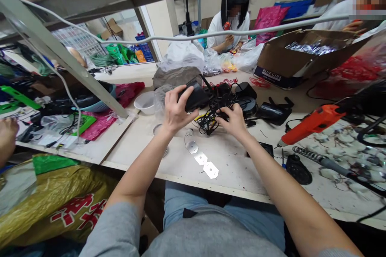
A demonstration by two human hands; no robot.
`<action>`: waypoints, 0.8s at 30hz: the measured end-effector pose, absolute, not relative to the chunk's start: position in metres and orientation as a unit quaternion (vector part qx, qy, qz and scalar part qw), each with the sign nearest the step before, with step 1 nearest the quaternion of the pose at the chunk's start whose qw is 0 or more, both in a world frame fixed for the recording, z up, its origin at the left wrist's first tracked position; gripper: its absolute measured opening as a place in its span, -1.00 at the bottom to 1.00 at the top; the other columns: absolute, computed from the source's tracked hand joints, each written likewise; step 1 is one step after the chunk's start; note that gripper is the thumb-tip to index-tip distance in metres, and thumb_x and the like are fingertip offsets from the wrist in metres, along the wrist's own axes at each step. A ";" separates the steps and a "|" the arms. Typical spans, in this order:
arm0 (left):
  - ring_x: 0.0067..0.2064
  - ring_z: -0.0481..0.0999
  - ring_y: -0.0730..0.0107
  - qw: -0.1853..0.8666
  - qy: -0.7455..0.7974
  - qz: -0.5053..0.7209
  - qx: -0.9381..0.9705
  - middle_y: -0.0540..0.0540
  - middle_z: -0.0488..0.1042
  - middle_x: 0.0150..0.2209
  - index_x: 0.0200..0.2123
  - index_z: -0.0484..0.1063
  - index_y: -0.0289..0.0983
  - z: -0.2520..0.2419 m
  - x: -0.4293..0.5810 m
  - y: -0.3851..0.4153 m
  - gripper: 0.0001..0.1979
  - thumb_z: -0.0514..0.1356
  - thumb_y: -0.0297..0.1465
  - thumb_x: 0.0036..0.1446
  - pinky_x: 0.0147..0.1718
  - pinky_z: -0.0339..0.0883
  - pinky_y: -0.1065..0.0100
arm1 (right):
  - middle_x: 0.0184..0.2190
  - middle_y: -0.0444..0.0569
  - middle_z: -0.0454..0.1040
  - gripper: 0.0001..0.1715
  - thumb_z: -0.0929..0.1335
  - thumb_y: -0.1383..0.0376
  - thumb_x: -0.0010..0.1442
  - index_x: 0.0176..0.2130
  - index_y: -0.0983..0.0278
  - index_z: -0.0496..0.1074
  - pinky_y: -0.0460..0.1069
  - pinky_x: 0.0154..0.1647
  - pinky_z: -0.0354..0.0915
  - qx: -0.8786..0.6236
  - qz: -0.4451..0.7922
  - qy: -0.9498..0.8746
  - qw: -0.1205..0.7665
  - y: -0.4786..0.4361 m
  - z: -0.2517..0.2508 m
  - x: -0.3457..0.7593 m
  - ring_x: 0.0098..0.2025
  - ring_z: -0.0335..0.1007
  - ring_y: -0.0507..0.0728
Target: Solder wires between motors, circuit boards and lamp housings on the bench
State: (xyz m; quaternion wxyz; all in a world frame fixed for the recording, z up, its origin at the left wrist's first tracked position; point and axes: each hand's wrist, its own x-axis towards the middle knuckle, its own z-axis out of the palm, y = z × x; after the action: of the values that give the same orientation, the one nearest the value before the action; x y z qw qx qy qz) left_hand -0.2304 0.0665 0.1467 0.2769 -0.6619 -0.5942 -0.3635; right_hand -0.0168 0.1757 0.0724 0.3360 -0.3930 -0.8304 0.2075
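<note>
My left hand (176,110) grips a black plastic housing (197,95), fingers over its top and thumb low along its side. Close by on the right, my right hand (233,120) has its fingers curled at a tangle of thin black cables (208,122), with thumb and forefinger on the strands. Behind that hand lie more black parts, among them a round black cup (245,90). Nearer to me, several flat silver metal plates (200,158) lie in a row on the white table (181,168).
An orange electric screwdriver (313,124) hangs at the right above small white motors with wires (340,156). A black two-pronged housing (274,110) lies nearby. Further back stand a cardboard box (280,62) and a white bowl (144,102). A co-worker (232,20) sits opposite.
</note>
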 end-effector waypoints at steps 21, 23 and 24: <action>0.24 0.36 0.00 -0.133 -0.439 -0.272 -0.846 -0.24 0.30 0.20 0.37 0.21 -0.08 0.053 -0.162 0.039 -0.18 0.32 -0.35 0.02 0.19 0.35 -0.01 | -0.28 -0.08 0.34 -0.42 0.21 0.47 0.34 0.30 0.17 0.23 -0.06 -0.37 0.39 -0.085 0.289 -0.904 0.304 -0.029 0.094 0.047 -0.36 0.31 0.06; 0.27 0.34 -0.05 -0.148 -0.414 -0.203 -0.875 -0.26 0.31 0.22 0.31 0.31 -0.06 0.056 -0.160 0.044 -0.26 0.31 -0.41 0.02 0.23 0.29 -0.09 | -0.25 -0.05 0.37 -0.43 0.22 0.45 0.35 0.30 0.21 0.25 -0.04 -0.31 0.41 -0.104 0.291 -0.918 0.250 -0.032 0.085 0.048 -0.32 0.33 0.08; 0.29 0.33 -0.07 -0.149 -0.398 -0.175 -0.888 -0.26 0.33 0.23 0.27 0.36 -0.05 0.059 -0.159 0.047 -0.30 0.30 -0.44 0.03 0.26 0.24 -0.13 | -0.24 -0.04 0.39 -0.44 0.25 0.44 0.35 0.30 0.20 0.27 -0.03 -0.28 0.42 -0.104 0.289 -0.927 0.217 -0.032 0.083 0.050 -0.29 0.35 0.09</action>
State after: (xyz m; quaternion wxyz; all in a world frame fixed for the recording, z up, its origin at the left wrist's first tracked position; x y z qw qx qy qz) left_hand -0.1593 0.0468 0.0591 -0.1487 -0.8881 -0.3984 -0.1746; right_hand 0.0500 -0.0317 0.0828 0.2166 -0.1041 -0.9268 0.2886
